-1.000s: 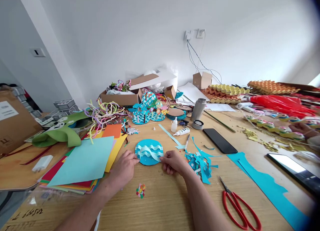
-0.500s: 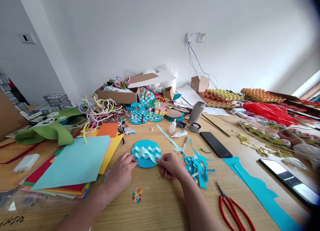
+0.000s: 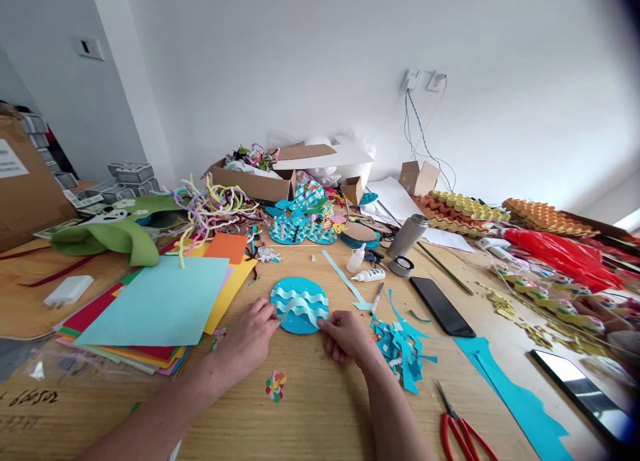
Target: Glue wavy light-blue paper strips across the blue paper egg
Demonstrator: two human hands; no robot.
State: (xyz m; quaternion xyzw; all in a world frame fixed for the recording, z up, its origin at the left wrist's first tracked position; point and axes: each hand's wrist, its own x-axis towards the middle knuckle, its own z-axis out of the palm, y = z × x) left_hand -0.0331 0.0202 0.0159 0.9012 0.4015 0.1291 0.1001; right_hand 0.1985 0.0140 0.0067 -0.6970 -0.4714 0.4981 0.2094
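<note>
A round blue paper disc lies on the table in front of me, with pale-blue wavy paper strips across it. My left hand is closed at the disc's left edge, fingers curled and tips on the rim. At the right edge, my right hand pinches the rim near the strip ends between thumb and forefinger. Just below the disc sits a small cluster of coloured paper dots. Blue paper scraps lie right beside my right hand.
Red-handled scissors lie at front right, near a black phone. Glue bottles and a grey flask stand or lie behind. Stacked coloured paper is at left. A co-worker's hand is at far right.
The view has turned slightly left, so everything sits farther right in the picture. Both hands stay at the disc's edges, with little visible movement.
</note>
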